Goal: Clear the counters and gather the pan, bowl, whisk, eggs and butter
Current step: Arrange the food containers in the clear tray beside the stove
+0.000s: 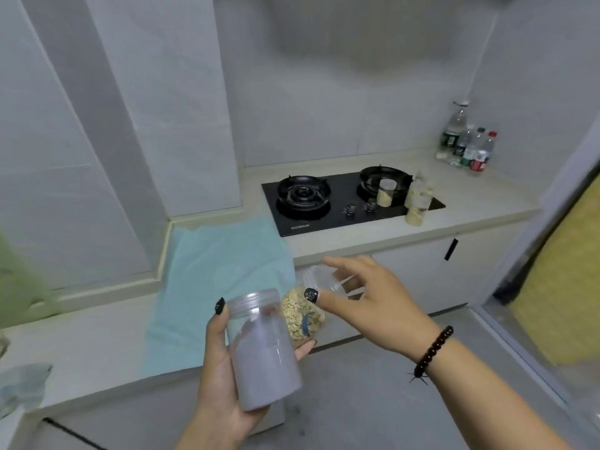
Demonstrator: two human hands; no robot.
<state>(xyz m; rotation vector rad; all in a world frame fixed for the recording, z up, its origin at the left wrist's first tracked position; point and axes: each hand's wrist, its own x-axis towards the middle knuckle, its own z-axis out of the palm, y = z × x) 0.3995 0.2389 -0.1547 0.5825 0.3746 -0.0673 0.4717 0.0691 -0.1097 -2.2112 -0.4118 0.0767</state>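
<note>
Head view looks down over a pale counter (470,203) with a black two-burner gas hob (337,203) set into it; everything below is placed from that hob. Well in front of it, off the counter's edge, the left hand (224,362) curls its fingers and thumb round a clear plastic jar (263,352) tilted slightly, filled most of the way with pale purple powder; its lid looks clear or frosted. Tucked against that jar on its hob side is a second clear jar (302,315) of oat-like flakes, tipped over toward the hob, with a blue mark among the flakes. The right hand (367,293), a dark bead bracelet (433,350) on its wrist, reaches over the oat jar's clear upper end with fingers spread and thumb against it; whether it grips cannot be told. On the hob's right burner stands a small jar (386,193) of yellowish pieces. Just right of the hob, more jars (418,203) of similar yellowish contents are blurred. Far right of the hob, in the corner, drink bottles (467,144) cluster. Left of the hob a light blue cloth (220,274) drapes over the counter. Pan, bowl, whisk, eggs and butter do not show.
</note>
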